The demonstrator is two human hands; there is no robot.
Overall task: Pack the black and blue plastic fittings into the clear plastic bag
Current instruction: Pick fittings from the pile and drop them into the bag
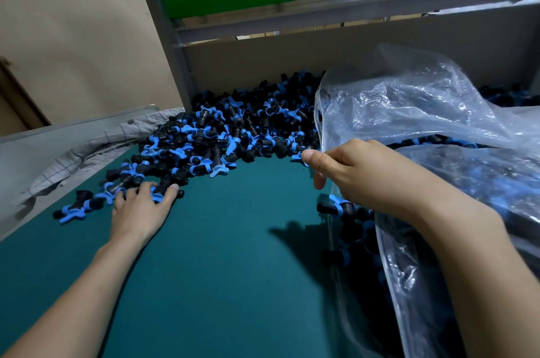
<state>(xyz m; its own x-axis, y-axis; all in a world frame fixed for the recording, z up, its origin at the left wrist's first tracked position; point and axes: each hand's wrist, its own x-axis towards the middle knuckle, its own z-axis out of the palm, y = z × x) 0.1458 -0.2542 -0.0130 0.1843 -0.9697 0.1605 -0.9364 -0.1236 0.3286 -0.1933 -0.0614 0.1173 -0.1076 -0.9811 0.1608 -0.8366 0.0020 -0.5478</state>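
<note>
Partway: bag (409, 112) on the right is already holding plenty of fittings (340, 208), but a loose pile (233, 126) is waiting at the back of the green mat (233, 255). Right hand (359, 173) is pinching the thin, crinkly film at the bag mouth, holding it up; left hand (140, 205) is lying spread, nearly flat, on the pile's near edge, gripping nothing. Fittings: stubby black barrels, blue winged collars.

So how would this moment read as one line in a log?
left hand: resting on fittings at pile edge | right hand: pinching clear plastic bag rim | bag: holds some fittings | surface: green mat
</note>
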